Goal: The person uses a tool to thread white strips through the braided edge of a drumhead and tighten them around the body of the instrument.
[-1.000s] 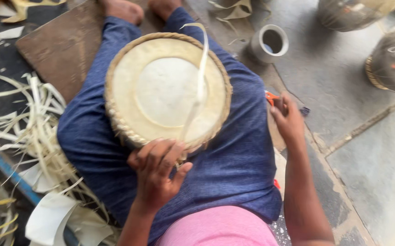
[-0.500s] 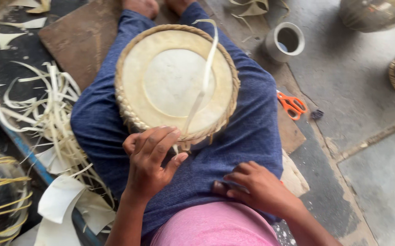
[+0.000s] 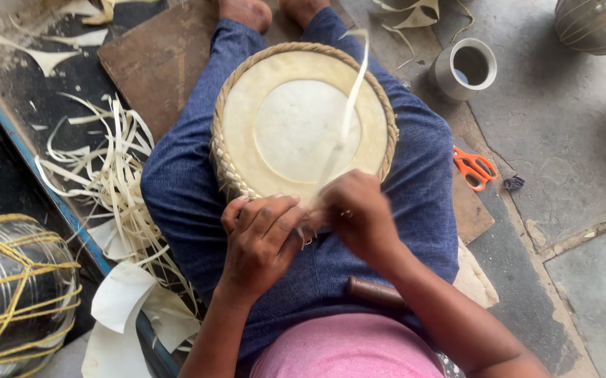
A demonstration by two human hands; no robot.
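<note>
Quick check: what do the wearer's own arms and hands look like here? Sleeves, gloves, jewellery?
Both arms are bare from the bottom edge of the picture to the wrist: no sleeves in view, no gloves, no watch or bracelet. The left hand carries nothing on its fingers that shows. The right hand has a small pale glint on one finger, perhaps a ring; too small to be sure.

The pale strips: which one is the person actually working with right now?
The single long strip rising across the drum face, its lower end pinched at the near rim by both the right hand and left hand. The other strips lie loose on the floor.
</note>
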